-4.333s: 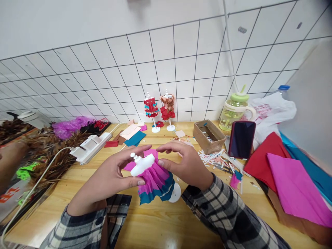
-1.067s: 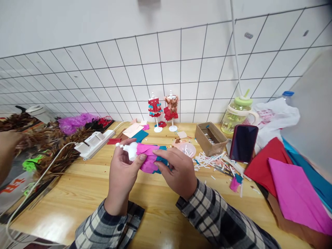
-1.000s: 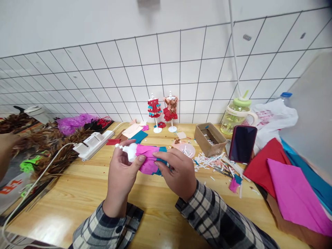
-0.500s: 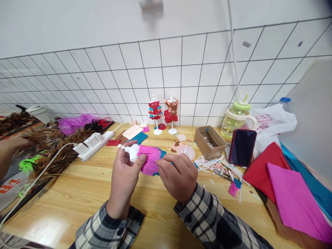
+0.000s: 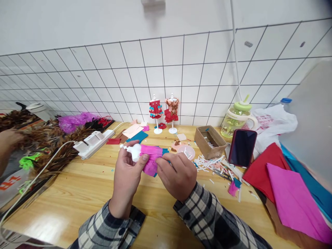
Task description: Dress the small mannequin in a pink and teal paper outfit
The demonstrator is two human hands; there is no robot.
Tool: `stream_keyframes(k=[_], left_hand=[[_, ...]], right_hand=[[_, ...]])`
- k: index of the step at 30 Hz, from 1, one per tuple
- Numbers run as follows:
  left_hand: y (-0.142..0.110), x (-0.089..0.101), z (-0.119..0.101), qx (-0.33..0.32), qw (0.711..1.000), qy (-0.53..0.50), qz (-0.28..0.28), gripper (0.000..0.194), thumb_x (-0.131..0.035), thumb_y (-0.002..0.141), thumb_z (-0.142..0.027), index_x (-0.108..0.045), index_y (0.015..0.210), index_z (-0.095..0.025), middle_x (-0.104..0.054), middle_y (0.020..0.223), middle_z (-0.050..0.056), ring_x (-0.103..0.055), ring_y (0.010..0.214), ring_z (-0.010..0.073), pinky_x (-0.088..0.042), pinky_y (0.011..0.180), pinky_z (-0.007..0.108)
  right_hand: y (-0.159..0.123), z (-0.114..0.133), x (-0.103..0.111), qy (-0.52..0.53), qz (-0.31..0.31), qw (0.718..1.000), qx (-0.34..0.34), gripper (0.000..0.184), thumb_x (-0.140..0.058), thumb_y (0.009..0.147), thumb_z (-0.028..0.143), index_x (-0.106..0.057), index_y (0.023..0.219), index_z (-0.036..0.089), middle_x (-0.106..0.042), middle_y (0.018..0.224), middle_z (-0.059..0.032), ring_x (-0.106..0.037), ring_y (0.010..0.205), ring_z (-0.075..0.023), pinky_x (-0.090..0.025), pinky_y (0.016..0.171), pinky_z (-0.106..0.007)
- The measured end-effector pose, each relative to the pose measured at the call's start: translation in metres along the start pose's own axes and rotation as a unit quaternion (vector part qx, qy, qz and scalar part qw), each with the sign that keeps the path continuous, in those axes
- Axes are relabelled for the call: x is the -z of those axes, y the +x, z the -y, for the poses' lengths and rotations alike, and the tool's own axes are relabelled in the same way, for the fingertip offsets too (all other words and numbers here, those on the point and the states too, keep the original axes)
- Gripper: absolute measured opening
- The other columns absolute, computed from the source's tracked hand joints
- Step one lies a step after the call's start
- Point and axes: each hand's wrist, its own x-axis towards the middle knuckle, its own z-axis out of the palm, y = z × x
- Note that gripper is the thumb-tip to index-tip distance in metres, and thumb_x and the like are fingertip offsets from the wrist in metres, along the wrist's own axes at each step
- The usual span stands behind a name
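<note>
A small white mannequin (image 5: pixel 134 152) lies tilted on its side in my left hand (image 5: pixel 129 176), its neck end pointing left. Round its lower body is a pink paper skirt (image 5: pixel 150 151) with a teal layer showing at the hem. My left thumb presses on the pink paper near the waist. At the skirt's hem, the fingers of my right hand (image 5: pixel 178 174) are pinched on the paper; their tips partly hide the edge. Two dressed mannequins, one in a red dress (image 5: pixel 155 109) and one in a brown and red dress (image 5: pixel 171 110), stand upright by the wall.
A cardboard box (image 5: pixel 210 141), paper strips (image 5: pixel 207 163) and a phone (image 5: pixel 242 148) lie to the right, with coloured paper sheets (image 5: pixel 295 200) beyond. A power strip (image 5: pixel 93 143) is at left, near feather trim (image 5: pixel 70 148) and another person's hand (image 5: pixel 11 140).
The skirt has turned slightly in my hands, and its pink folds lie differently. The other person's hand at the far left has shifted left and down.
</note>
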Motion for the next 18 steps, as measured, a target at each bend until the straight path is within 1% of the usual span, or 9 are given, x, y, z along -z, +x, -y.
stream_keyframes(k=[2, 5, 7, 11, 14, 16, 18], left_hand=[[-0.0012, -0.0008, 0.0000, 0.001, 1.000, 0.003, -0.006, 0.058, -0.075, 0.072, -0.047, -0.054, 0.120, -0.022, -0.062, 0.103, 0.004, -0.061, 0.086, 0.0184, -0.050, 0.065, 0.024], [-0.0019, -0.0003, 0.0006, -0.006, 1.000, 0.014, -0.009, 0.056, -0.075, 0.072, -0.046, -0.055, 0.118, -0.021, -0.062, 0.102, 0.004, -0.061, 0.083, 0.0179, -0.050, 0.062, 0.024], [-0.0021, 0.0000, 0.0009, -0.015, 1.000, 0.020, -0.005, 0.054, -0.075, 0.072, -0.044, -0.056, 0.117, -0.021, -0.062, 0.099, 0.004, -0.061, 0.082, 0.0174, -0.050, 0.062, 0.024], [-0.0036, -0.0008, 0.0011, -0.021, 0.999, 0.031, -0.002, 0.053, -0.077, 0.071, -0.043, -0.057, 0.114, -0.020, -0.061, 0.095, 0.003, -0.060, 0.079, 0.0168, -0.050, 0.062, 0.024], [-0.0047, -0.0018, 0.0013, -0.022, 0.999, 0.028, -0.003, 0.054, -0.077, 0.070, -0.043, -0.057, 0.115, -0.021, -0.061, 0.095, 0.003, -0.060, 0.077, 0.0164, -0.049, 0.061, 0.024], [-0.0049, -0.0021, 0.0014, -0.017, 1.000, 0.021, -0.006, 0.054, -0.077, 0.071, -0.043, -0.057, 0.116, -0.021, -0.062, 0.095, 0.004, -0.060, 0.078, 0.0166, -0.050, 0.061, 0.024], [-0.0045, -0.0021, 0.0018, -0.009, 1.000, 0.014, -0.012, 0.055, -0.076, 0.071, -0.043, -0.057, 0.117, -0.021, -0.062, 0.095, 0.004, -0.061, 0.078, 0.0164, -0.050, 0.060, 0.023]], right_hand=[[0.0005, 0.0009, -0.0006, 0.016, 0.003, 1.000, -0.001, 0.008, -0.061, 0.085, 0.019, -0.066, 0.091, 0.021, -0.069, 0.090, -0.0025, -0.058, 0.078, -0.0176, -0.045, 0.073, -0.031], [0.0017, 0.0017, -0.0012, 0.045, -0.003, 0.999, -0.012, 0.016, -0.059, 0.085, 0.023, -0.066, 0.099, 0.018, -0.070, 0.094, -0.0056, -0.060, 0.082, -0.0188, -0.045, 0.073, -0.032], [0.0026, 0.0019, -0.0012, 0.047, -0.001, 0.999, -0.019, 0.016, -0.060, 0.087, 0.024, -0.066, 0.100, 0.018, -0.070, 0.093, -0.0050, -0.060, 0.082, -0.0180, -0.045, 0.073, -0.032], [0.0047, 0.0031, 0.0002, 0.057, 0.023, 0.996, -0.057, 0.009, -0.058, 0.090, 0.023, -0.067, 0.092, 0.021, -0.070, 0.088, -0.0024, -0.059, 0.080, -0.0160, -0.044, 0.074, -0.031], [0.0054, 0.0038, 0.0018, 0.068, 0.031, 0.993, -0.088, 0.011, -0.058, 0.090, 0.023, -0.067, 0.084, 0.022, -0.069, 0.082, -0.0016, -0.058, 0.078, -0.0162, -0.043, 0.073, -0.030], [0.0046, 0.0038, 0.0024, 0.061, 0.031, 0.995, -0.077, 0.010, -0.060, 0.089, 0.022, -0.067, 0.082, 0.023, -0.069, 0.082, -0.0012, -0.056, 0.076, -0.0163, -0.042, 0.071, -0.030], [0.0030, 0.0038, 0.0023, 0.039, 0.032, 0.998, -0.046, 0.008, -0.062, 0.087, 0.019, -0.068, 0.085, 0.024, -0.070, 0.085, -0.0004, -0.054, 0.074, -0.0162, -0.041, 0.069, -0.031]])
